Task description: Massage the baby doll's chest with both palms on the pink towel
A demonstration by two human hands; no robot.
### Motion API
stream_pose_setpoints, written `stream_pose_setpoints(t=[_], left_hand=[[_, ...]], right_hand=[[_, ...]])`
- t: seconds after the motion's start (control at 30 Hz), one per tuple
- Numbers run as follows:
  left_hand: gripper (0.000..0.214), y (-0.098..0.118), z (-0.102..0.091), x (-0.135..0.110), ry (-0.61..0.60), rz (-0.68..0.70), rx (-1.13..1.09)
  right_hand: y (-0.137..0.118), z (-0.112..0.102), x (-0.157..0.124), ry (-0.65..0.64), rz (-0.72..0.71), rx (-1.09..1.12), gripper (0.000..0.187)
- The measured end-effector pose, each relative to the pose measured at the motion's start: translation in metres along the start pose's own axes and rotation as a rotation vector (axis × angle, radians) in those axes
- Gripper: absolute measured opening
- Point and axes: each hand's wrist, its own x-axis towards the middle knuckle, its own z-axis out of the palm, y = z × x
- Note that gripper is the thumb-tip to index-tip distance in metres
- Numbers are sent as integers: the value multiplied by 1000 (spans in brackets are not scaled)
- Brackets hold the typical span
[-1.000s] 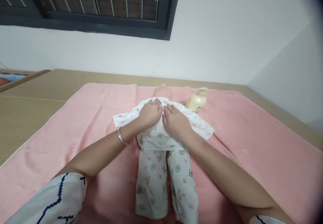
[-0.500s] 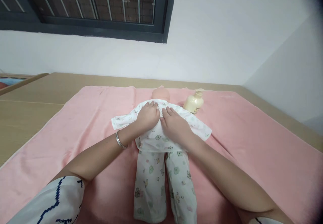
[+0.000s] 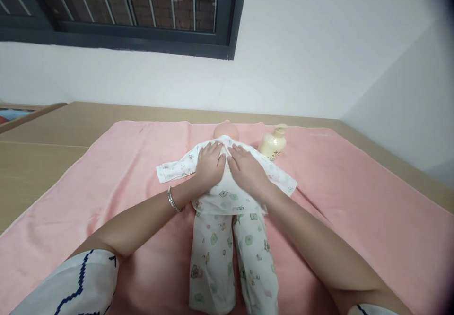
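Your left hand [image 3: 210,166] and right hand [image 3: 247,169] lie flat, gripping nothing, on the pajama top [image 3: 227,200] dressing the doll [image 3: 226,131] on the pink blanket [image 3: 142,163]. Its cloth looks light, soft and easily rumpled; the hem [image 3: 229,212] seems the best hold.

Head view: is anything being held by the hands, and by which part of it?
Nothing is held: the left hand and right hand lie open on the upper front of the shirt.

Free blanket [image 3: 120,168] leftward, bottle [image 3: 273,144] beside shirt [image 3: 227,199]
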Motion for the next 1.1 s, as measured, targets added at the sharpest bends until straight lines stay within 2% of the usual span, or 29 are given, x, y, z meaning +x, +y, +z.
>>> stream_pose_setpoints(t=[0.13,0.27,0.37,0.43,0.57,0.73,0.87,0.97,1.03,1.1], left_hand=[[47,-2,8,-9,76,16,-80],[48,-3,9,-10,138,16,-140],[49,-3,8,-9,166,8,-170],[51,-2,8,-10,167,6,-180],[49,-1,8,-10,175,12,-178],[48,-5,10,-10,191,32,-189],[47,-8,11,-9,183,48,-203],[47,-9,11,-8,181,54,-219],[46,-9,10,-8,179,48,-223],[45,-10,9,-8,169,42,-214]], right_hand=[[18,-9,13,43,49,31,56],[8,-9,7,190,-37,-62,53],[-1,-3,2,103,-130,-33,53],[-2,1,1,54,-143,9,53],[2,2,3,167,-144,38,54],[3,-5,4,7,-117,41,53],[3,-4,3,74,-91,40,57],[0,-1,3,50,-102,-18,53],[-5,-8,0,28,-115,-60,48],[-14,-25,-10,50,-160,-79,41]])
